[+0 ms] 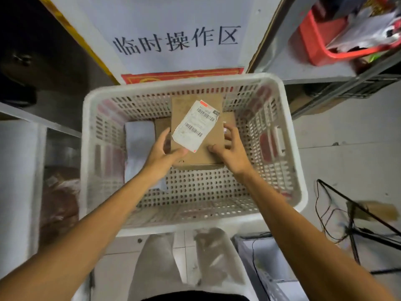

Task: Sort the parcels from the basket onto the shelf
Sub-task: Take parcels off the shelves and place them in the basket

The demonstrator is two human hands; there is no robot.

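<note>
Pick step: my left hand (161,152) and right hand (233,152) clamp opposite sides of the cardboard parcel (200,158), thumbs on top and fingers curled round its edges, mid-frame inside the white basket (173,228). Next move, I judge: lift it clear of the rim and carry it to the shelf (303,70) at upper right. Also in the basket are a pale soft parcel (138,137) at left and a brown box (230,119) partly under mine; a red bin (314,40) of mixed items sits on the shelf.

A parcel storeroom: a big white basket (104,92) with a box (195,156) that has a barcode label (195,124), a printed sign (173,40) behind the basket, metal shelves (308,71) beside it
</note>
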